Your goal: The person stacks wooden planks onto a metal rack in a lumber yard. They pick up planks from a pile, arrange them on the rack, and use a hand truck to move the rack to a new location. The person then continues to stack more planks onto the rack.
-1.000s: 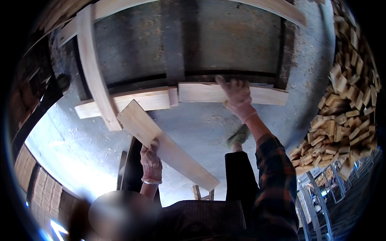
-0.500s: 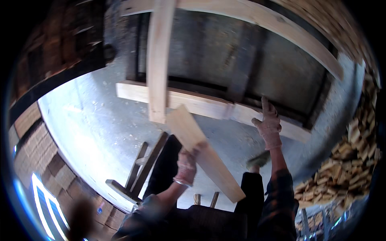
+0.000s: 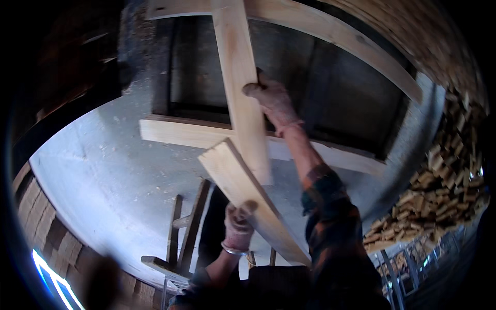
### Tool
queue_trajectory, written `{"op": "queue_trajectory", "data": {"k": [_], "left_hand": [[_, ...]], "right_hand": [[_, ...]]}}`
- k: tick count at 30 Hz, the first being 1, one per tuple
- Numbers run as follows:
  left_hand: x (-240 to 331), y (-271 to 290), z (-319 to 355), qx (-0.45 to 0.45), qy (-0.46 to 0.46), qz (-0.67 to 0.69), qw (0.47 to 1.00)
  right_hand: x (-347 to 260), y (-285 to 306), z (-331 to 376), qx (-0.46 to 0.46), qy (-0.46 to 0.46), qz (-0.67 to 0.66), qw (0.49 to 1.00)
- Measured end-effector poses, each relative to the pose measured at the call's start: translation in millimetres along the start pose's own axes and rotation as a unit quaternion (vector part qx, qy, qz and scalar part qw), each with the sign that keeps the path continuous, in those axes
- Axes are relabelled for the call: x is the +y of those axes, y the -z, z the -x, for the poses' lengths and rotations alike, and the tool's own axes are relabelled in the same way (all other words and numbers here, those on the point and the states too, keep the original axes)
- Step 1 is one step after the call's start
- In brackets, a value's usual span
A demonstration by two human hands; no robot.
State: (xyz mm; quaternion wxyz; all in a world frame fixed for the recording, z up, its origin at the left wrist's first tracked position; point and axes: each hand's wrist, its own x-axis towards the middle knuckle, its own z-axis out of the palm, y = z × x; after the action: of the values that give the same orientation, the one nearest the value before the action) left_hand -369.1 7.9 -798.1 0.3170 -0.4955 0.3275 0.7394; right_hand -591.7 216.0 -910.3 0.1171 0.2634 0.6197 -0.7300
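My left hand, in a pinkish work glove, grips a short pale plank by its left edge. That plank slants from upper left to lower right above my lap. Farther out, my gloved right hand holds the right edge of a crosswise plank, fingers partly hidden behind it. This plank lies over a long far rail and a near rail, both of pale wood. Its near end overhangs the near rail and looks blurred. Between the rails sits a dark frame.
A wooden stool or trestle stands beside my left leg. Heaped wood offcuts fill the right side, near metal legs. Stacked wood blocks line the left, below a dark structure.
My right hand has left the near rail and taken hold of the crosswise plank, which has shifted right and tilted, its near end closer. The left hand still holds the short plank.
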Motion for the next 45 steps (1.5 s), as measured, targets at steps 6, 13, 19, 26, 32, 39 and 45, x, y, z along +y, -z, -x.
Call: {"op": "queue_trajectory", "data": {"k": [6,13,19,26,32,39,45], "left_hand": [[-40.4,70.3,-46.8,-0.014,-0.073,-0.043,0.996],[-39.9,-29.1,-18.2,-0.018,-0.113,-0.177,0.978],[-63.4,-18.1,-27.5,0.014,-0.226,-0.561,0.796],[-73.6,-22.4,-42.1,0.070,-0.208,-0.696,0.683],[-89.8,-82.3,-20.5,-0.001,-0.327,-0.708,0.625],[-84.0,-83.5,-15.6,0.088,-0.125,-0.356,0.922],[-30.8,-59.0,-24.5,-0.017,-0.451,-0.825,0.340]], "right_hand": [[-28.8,227.6,137.4,-0.018,0.000,0.419,0.908],[-13.3,328.0,264.9,-0.099,-0.187,0.451,0.867],[60.4,350.9,251.1,-0.075,-0.036,0.501,0.862],[143.0,306.3,240.5,-0.009,0.033,0.763,0.645],[133.6,314.6,242.1,0.016,0.080,0.781,0.619],[211.9,311.3,228.6,0.267,0.260,0.728,0.575],[63.8,255.9,244.9,0.051,0.004,0.591,0.805]]}}
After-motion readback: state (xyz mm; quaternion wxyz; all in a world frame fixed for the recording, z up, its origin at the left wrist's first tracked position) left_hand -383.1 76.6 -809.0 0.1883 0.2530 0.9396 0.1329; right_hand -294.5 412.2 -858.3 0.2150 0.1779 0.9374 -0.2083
